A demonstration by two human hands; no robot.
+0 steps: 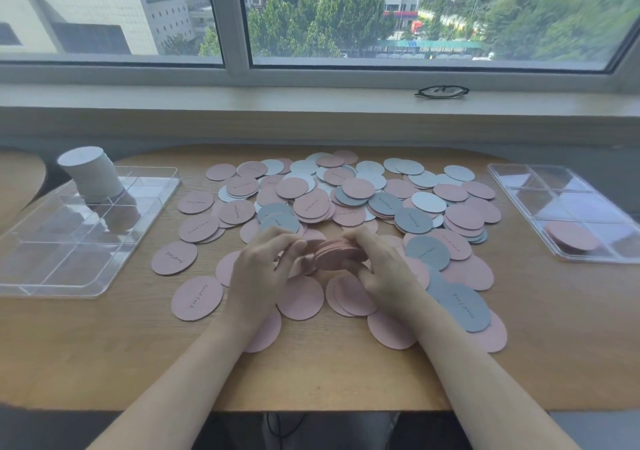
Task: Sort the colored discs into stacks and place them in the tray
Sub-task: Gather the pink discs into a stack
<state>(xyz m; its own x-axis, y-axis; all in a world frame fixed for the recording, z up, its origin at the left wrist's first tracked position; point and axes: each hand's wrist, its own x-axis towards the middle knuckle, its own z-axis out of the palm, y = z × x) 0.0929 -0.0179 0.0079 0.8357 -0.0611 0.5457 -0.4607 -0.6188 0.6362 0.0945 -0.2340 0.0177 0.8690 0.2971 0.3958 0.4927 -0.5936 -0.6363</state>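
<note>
A stack of pink discs [335,253] is held just above the table between both hands. My left hand [263,273] grips its left side with curled fingers. My right hand [379,269] grips its right side the same way. Around and behind them lies a wide heap of loose discs [346,196] in pink, grey and white. A clear tray [86,241] on the left holds a tall white stack [90,175] in a back compartment. A second clear tray [540,200] on the right holds a short pink stack [571,236] in a front compartment.
The wooden table [104,352] ends at its front edge close below my forearms. A window sill runs behind the table, with a pair of black glasses [441,91] lying on it. Single pink discs [196,297] lie at the heap's left fringe.
</note>
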